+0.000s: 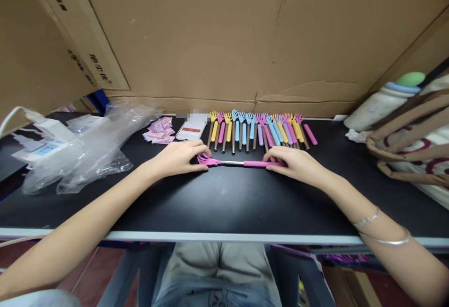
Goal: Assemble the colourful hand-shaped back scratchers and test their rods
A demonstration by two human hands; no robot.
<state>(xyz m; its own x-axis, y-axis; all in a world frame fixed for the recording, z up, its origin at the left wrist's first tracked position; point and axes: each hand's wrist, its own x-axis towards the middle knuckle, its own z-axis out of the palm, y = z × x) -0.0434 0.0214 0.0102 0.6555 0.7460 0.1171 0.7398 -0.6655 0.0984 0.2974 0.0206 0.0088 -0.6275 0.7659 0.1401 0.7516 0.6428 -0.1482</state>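
A pink back scratcher (233,162) lies sideways along the black table, its claw to the left, a metal rod in the middle and a pink grip at the right. My left hand (177,160) pinches the claw end between thumb and fingers. At the other end my right hand (296,164) has its fingers closed round the pink grip. Just behind stands a row of back scratcher pieces (248,132) in yellow, pink, blue and purple, with claws pointing away from me. A loose pink handle (310,134) rests at the row's right end.
Left of the row lie a phone (192,128) and a heap of small printed cards (160,130). Clear plastic bags (84,153) and a white power strip (44,150) fill the left side. A bottle (377,106) and a bag (414,146) stand right, cardboard (210,36) behind.
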